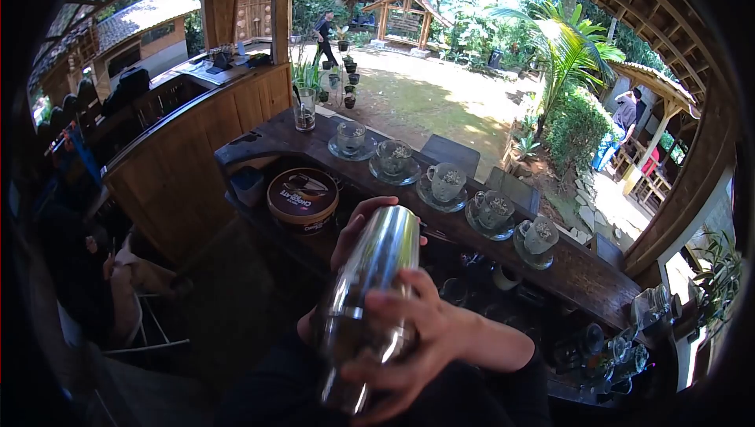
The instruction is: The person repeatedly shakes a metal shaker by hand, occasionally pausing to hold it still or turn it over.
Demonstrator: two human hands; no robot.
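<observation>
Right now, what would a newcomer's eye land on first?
The shiny metal shaker, held at lower centre between the left hand and right hand. Next, five glass cups on saucers, lined up along the dark counter beyond. Then the round chocolate tub, near the counter's left end.

left hand (354, 232) mostly hidden from me behind metal shaker (379, 258), right hand (431, 323) motion-blurred, walking person (323, 36) at 11 o'clock too small for me, seated person (122, 293) at 8 o'clock half lost in shadow, glassware (629, 354) at 4 o'clock too dim to count
</observation>
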